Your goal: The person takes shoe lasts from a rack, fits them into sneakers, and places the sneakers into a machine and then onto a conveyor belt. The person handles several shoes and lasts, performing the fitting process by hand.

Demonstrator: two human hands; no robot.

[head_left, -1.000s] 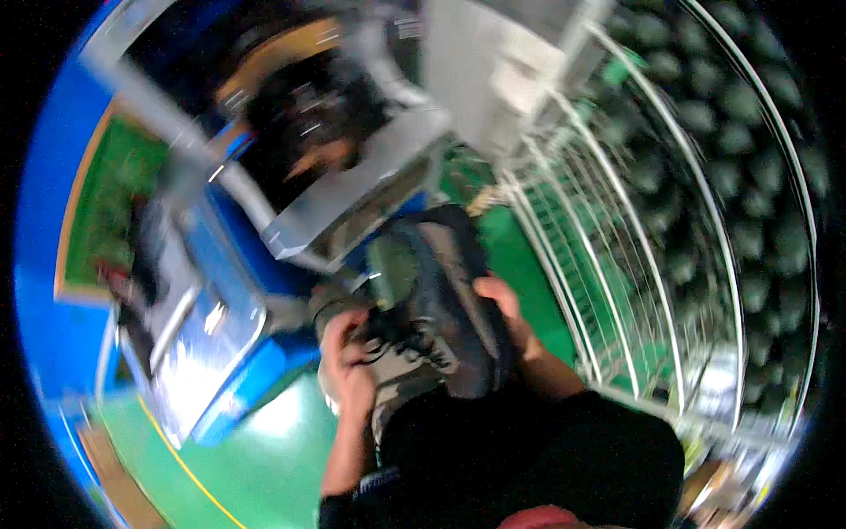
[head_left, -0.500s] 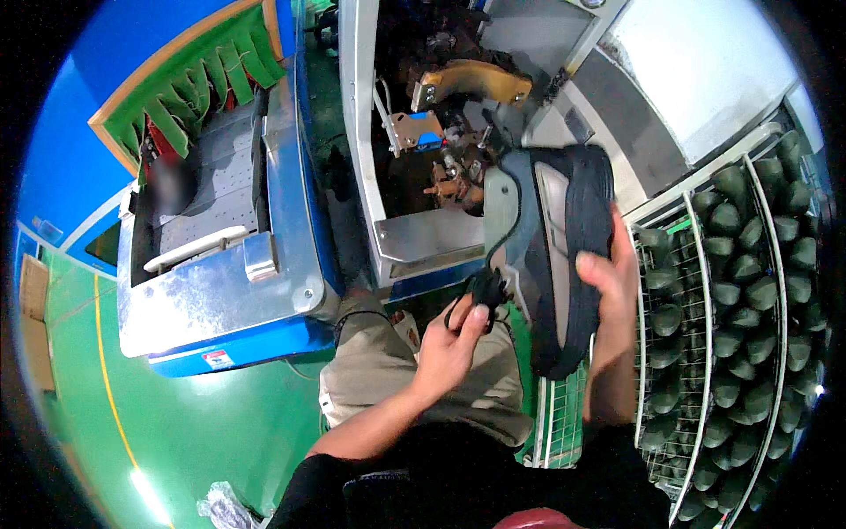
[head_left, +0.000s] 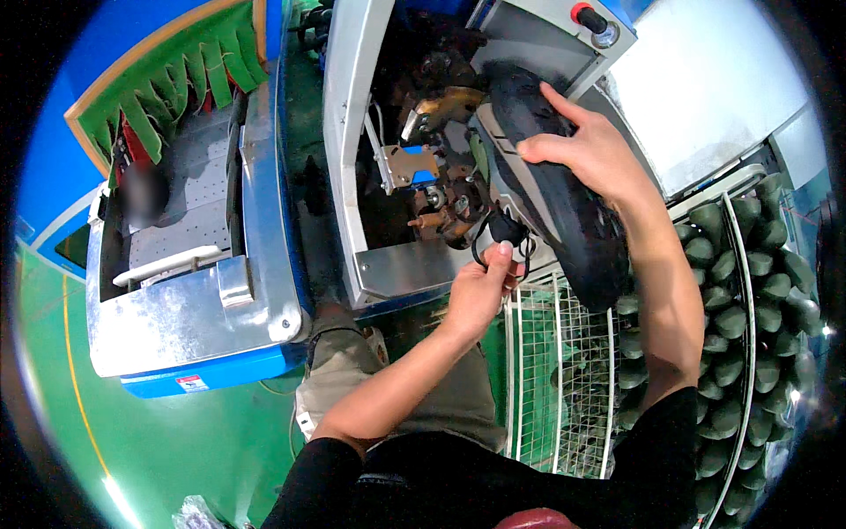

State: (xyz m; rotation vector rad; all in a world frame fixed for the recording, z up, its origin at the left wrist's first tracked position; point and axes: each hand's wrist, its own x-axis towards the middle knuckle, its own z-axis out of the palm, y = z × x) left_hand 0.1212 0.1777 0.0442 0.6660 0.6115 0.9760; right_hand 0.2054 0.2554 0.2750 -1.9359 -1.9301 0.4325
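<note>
A shoe [head_left: 568, 216] with a black sole, a tan-grey midsole and a grey-green upper is held tilted in front of the machine opening. My right hand [head_left: 589, 145] grips it from the sole side near its far end, thumb on the midsole and fingers round the sole's outer edge. At the shoe's near left side, my left hand [head_left: 483, 289] pinches its black laces [head_left: 506, 231] between thumb and fingers. Just behind the shoe, inside the machine, sit a brown plate with a blue part [head_left: 412, 166] and brownish metal fittings. The shoe's upper is mostly turned away from view.
To the left stands a metal-topped conveyor machine [head_left: 189, 326] with green strips [head_left: 145, 115] hanging at its mouth. On the right, a white wire rack [head_left: 745, 256] holds many dark shoe-last shapes. A red-and-black knob [head_left: 592, 19] sits on the machine frame [head_left: 348, 150].
Both hands have carried the shoe away from me toward the machine opening, and its far end has tipped left. My left hand keeps its pinch on the laces. The view has shifted rightward.
</note>
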